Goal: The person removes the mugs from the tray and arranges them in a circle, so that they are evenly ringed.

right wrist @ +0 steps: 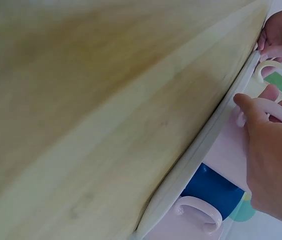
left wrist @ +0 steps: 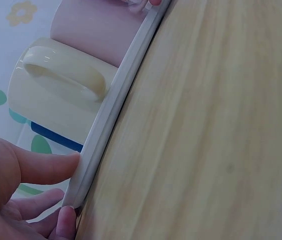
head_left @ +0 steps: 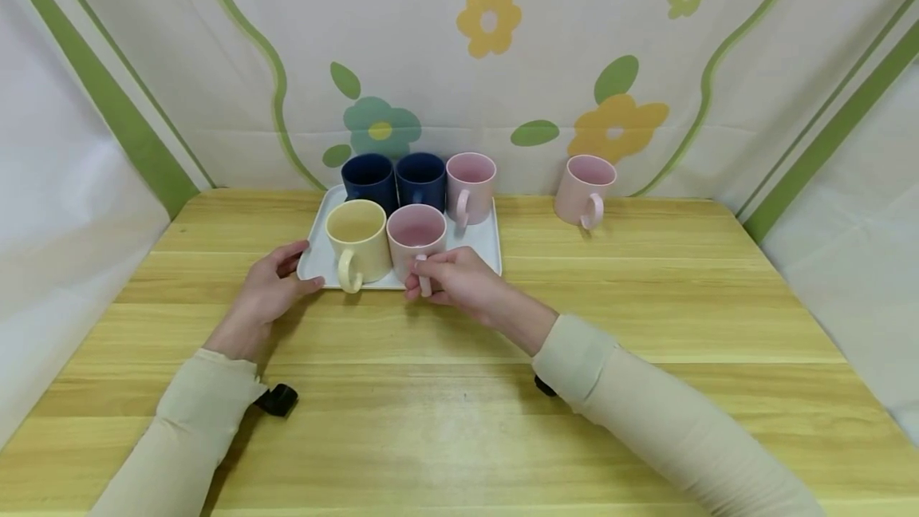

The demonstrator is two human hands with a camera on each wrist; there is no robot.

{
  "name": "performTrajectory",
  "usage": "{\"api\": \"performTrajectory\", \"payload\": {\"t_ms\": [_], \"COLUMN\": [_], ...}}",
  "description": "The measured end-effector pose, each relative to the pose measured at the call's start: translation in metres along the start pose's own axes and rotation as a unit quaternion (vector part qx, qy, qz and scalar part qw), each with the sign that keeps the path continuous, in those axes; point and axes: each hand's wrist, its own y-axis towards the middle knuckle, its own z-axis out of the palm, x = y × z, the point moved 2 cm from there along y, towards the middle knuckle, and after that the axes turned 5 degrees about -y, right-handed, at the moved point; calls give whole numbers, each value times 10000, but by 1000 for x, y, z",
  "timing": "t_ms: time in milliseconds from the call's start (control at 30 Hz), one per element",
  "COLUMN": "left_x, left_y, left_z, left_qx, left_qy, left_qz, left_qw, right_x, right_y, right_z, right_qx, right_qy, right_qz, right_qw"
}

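Note:
A white tray point(head_left: 317, 260) on the table bears several mugs. My left hand point(head_left: 270, 286) grips the tray's near left corner, its thumb point(left wrist: 51, 168) against the front rim and fingers round the side. With my right hand point(head_left: 465, 282) I pinch the handle of a pink mug point(head_left: 409, 242), upright in the tray's front row. Left of it, and close against it, stands a yellow mug point(head_left: 357, 239) with its handle towards me. Behind them are a dark blue mug point(head_left: 369, 180), another dark blue mug point(head_left: 421, 180) and a second pink mug point(head_left: 471, 186).
Another pink mug point(head_left: 585, 190) stands on the wooden table point(head_left: 459, 413) right of the tray, near the back edge. A white cloth point(head_left: 431, 46) with printed flowers hangs directly behind the table. More white cloth hangs at both sides.

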Motion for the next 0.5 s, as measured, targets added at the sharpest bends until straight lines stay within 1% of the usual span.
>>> {"api": "performTrajectory", "payload": {"t_ms": [267, 400, 500], "left_x": [1, 2, 2], "left_y": [1, 2, 2], "left_z": [-1, -1, 0], "left_qx": [-9, -6, 2], "left_qy": [6, -10, 8], "left_qz": [-28, -66, -71], "left_qw": [10000, 10000, 10000], "right_x": [0, -1, -2], "right_y": [-6, -8, -10], "right_z": [-5, -10, -15], "right_qx": [-257, -303, -305], "right_qy": [-12, 47, -24], "right_qz": [-223, -338, -403], "right_qw": [9994, 9990, 9987]}}
